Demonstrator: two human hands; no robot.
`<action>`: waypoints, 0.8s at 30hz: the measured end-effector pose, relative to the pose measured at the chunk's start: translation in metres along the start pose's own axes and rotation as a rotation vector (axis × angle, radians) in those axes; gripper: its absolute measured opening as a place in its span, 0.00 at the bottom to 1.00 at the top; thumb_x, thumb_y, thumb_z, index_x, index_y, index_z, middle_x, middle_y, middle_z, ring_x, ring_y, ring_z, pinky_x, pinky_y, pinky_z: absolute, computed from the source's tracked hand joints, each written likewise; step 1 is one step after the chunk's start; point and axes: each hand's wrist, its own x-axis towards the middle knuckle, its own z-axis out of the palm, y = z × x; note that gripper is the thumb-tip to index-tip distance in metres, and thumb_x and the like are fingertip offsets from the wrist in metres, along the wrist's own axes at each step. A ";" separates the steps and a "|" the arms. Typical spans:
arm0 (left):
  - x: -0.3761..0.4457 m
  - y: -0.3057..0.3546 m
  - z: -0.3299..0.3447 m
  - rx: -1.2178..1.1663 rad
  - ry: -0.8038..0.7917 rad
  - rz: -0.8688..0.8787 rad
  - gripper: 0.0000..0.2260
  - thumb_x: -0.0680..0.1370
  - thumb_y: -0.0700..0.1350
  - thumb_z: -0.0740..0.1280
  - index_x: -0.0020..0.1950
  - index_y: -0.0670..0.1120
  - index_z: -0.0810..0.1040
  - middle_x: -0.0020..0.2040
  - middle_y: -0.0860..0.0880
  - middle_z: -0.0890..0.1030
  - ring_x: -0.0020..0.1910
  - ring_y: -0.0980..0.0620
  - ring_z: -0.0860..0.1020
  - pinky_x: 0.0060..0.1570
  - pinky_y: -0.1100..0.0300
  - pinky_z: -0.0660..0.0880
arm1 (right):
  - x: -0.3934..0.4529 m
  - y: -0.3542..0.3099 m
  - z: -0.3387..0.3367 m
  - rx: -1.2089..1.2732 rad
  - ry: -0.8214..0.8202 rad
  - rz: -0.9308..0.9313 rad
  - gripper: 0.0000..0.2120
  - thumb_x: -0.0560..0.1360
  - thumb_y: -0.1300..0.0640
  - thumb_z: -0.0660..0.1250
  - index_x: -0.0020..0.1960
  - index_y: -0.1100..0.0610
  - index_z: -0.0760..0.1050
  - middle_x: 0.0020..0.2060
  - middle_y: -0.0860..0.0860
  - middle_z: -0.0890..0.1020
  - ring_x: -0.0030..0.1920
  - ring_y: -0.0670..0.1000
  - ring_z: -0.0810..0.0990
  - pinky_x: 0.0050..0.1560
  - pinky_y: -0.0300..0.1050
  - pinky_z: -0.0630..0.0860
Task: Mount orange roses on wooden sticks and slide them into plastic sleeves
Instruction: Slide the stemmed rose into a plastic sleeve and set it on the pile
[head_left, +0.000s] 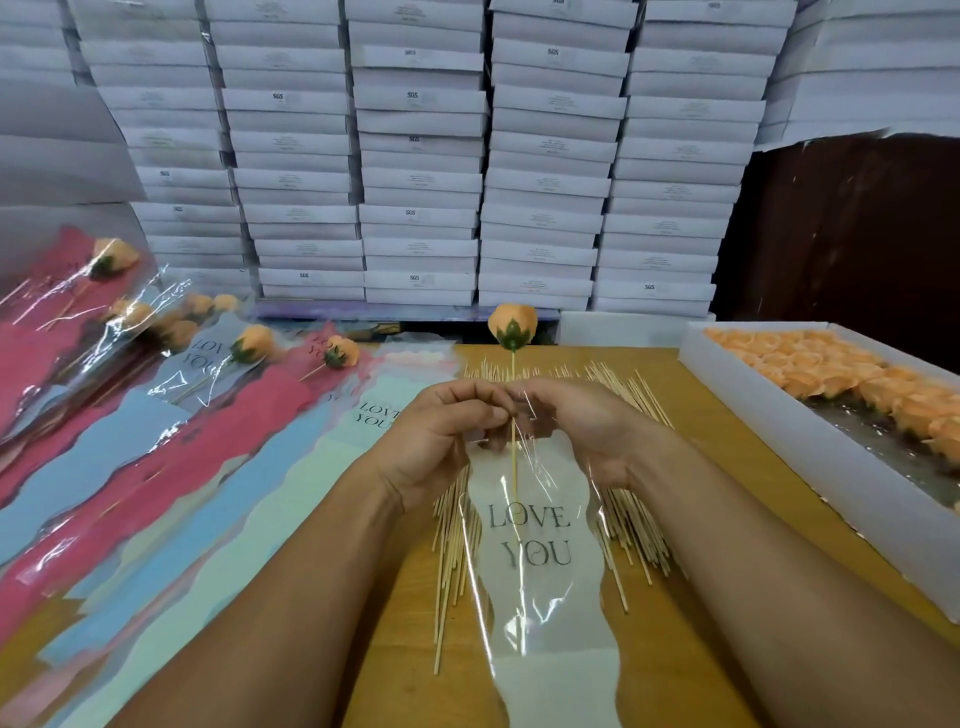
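Note:
An orange rose (512, 325) with a green base sits on top of a thin wooden stick (514, 462) held upright. My left hand (447, 431) pinches the stick together with the mouth of a clear plastic sleeve (535, 545) printed "LOVE YOU". My right hand (576, 421) grips the other side of the sleeve's mouth. The stick's lower end is inside the sleeve, while the rose stands well above it. The sleeve hangs down toward me over the table.
Loose wooden sticks (631, 519) lie spread on the wooden table (691, 457). A white box of orange roses (852, 384) stands at the right. Pink, blue and pale sleeves (218, 467) and sleeved roses (254, 345) lie at the left. Stacked white boxes (421, 156) fill the back.

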 end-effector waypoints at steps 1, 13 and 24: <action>0.000 0.000 0.001 0.001 0.007 0.010 0.07 0.70 0.31 0.67 0.39 0.41 0.82 0.38 0.43 0.82 0.35 0.49 0.76 0.34 0.63 0.75 | -0.001 0.001 -0.001 0.020 -0.029 0.001 0.12 0.78 0.53 0.67 0.48 0.63 0.81 0.38 0.58 0.80 0.40 0.52 0.83 0.44 0.46 0.80; -0.005 0.001 0.009 0.027 -0.103 -0.051 0.08 0.69 0.33 0.66 0.37 0.43 0.83 0.37 0.40 0.82 0.36 0.48 0.77 0.36 0.63 0.75 | 0.010 0.006 -0.022 0.440 0.148 0.009 0.20 0.81 0.43 0.64 0.66 0.56 0.75 0.51 0.62 0.84 0.44 0.58 0.81 0.51 0.52 0.76; -0.002 -0.006 0.004 0.123 -0.198 -0.107 0.03 0.71 0.34 0.67 0.43 0.39 0.79 0.42 0.43 0.81 0.39 0.49 0.76 0.39 0.62 0.74 | 0.007 0.012 -0.029 0.271 0.103 -0.061 0.06 0.82 0.57 0.65 0.57 0.56 0.77 0.45 0.58 0.86 0.42 0.53 0.85 0.50 0.52 0.80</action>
